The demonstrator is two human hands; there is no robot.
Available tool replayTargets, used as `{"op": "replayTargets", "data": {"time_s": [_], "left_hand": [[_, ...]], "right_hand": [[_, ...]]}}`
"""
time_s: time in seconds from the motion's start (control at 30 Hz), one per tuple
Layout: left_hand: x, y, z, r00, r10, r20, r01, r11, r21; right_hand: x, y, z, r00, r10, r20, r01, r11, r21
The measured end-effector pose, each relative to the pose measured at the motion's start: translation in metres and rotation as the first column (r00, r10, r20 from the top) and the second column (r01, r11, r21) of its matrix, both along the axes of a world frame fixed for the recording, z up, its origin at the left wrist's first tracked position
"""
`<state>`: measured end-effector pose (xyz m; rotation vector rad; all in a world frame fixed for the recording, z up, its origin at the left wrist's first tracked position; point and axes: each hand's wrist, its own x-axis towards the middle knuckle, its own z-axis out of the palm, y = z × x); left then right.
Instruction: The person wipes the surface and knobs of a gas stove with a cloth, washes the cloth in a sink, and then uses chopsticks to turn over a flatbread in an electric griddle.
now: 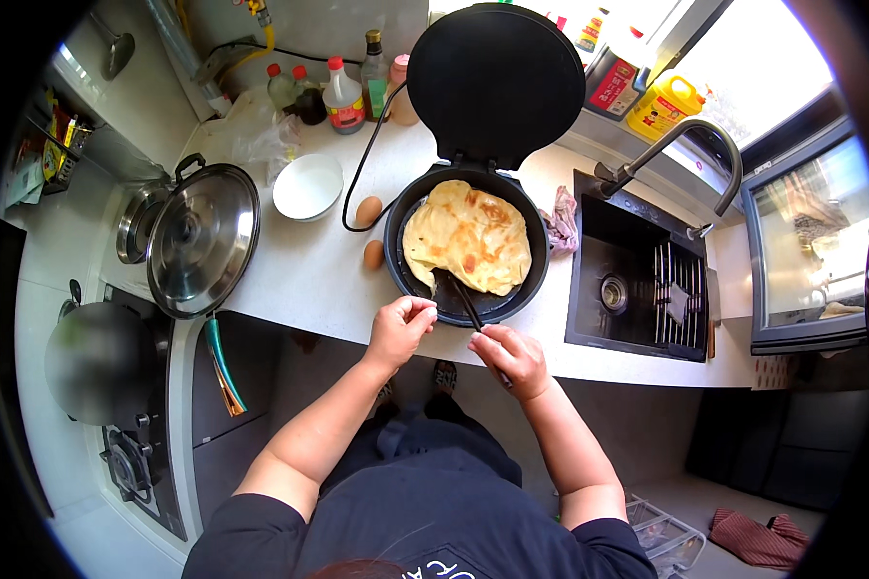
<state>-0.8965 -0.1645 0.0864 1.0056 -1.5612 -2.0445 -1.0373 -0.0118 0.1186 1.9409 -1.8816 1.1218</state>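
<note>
A browned flatbread (473, 232) lies in the round black electric griddle (539, 253), whose lid (495, 82) stands raised behind it. My right hand (512, 360) is closed around black chopsticks (466, 301), their tips at the bread's front edge. There the edge is uneven and slightly lifted. At the griddle's front rim, my left hand (401, 333) pinches its thumb and forefinger together just below that edge. What the pinch holds is too small to make out.
Two brown eggs (369, 210) and a white bowl (308, 187) sit left of the griddle, near its cord. A large lidded pan (204, 239) is farther left. Several bottles (344, 96) line the back. A crumpled pink cloth (562, 220) and the black sink (613, 232) are at right.
</note>
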Motion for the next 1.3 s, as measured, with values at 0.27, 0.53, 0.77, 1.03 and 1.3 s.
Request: {"op": "replayTargets", "data": {"time_s": [0.27,0.53,0.77,1.03,1.3], "left_hand": [[0.006,0.000,-0.003,0.999,-0.031,0.014,0.031,0.999,-0.038],[0.000,0.008,-0.001,1.000,0.016,0.013,-0.016,1.000,0.006],[-0.001,0.008,-0.001,1.000,0.008,0.010,-0.008,1.000,-0.010],[-0.009,0.013,0.009,1.000,-0.004,-0.019,0.004,1.000,-0.018],[-0.011,0.013,0.010,1.000,0.003,-0.015,-0.003,1.000,-0.015]], "right_hand": [[-0.010,0.006,0.008,0.997,0.037,0.069,-0.043,0.995,0.088],[-0.024,0.007,-0.006,0.976,0.148,-0.160,-0.126,0.982,0.140],[-0.042,-0.002,-0.009,0.969,0.057,-0.239,-0.070,0.997,-0.045],[-0.062,-0.027,-0.005,0.995,-0.102,-0.013,0.099,0.984,-0.145],[-0.077,-0.072,-0.012,0.909,-0.268,0.319,0.316,0.942,-0.108]]}}
